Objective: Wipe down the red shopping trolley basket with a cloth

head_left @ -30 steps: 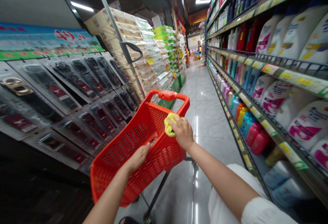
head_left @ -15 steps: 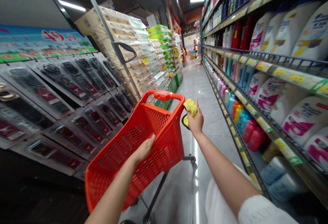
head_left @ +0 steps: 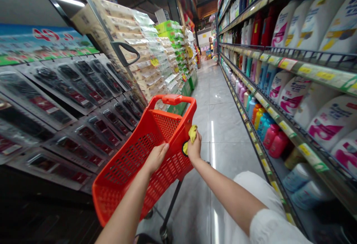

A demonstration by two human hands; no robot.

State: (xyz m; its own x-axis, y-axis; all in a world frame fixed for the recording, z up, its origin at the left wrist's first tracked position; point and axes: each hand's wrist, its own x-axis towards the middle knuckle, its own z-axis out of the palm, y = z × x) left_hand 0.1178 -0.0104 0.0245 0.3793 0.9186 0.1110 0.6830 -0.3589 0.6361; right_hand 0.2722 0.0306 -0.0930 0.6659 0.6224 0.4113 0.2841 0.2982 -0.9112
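A red plastic shopping basket (head_left: 134, 162) on a wheeled frame tilts in front of me, its handle (head_left: 173, 99) at the far end. My left hand (head_left: 156, 157) grips the basket's near rim, fingers curled over the edge. My right hand (head_left: 194, 148) is closed on a crumpled yellow cloth (head_left: 192, 134) and presses it against the outer right side of the basket, just below the handle.
A narrow shop aisle with a glossy tiled floor (head_left: 220, 125) runs ahead. Left: hanging blister packs (head_left: 69, 95) and stacked tissue packs (head_left: 139, 50). Right: shelves of shampoo and detergent bottles (head_left: 301, 99). A black trolley handle (head_left: 125, 52) on a metal pole stands at the left.
My right hand with the yellow cloth went from inside the basket's rim, up and out to the right, then down against the basket's outer side. The left hand kept its hold.
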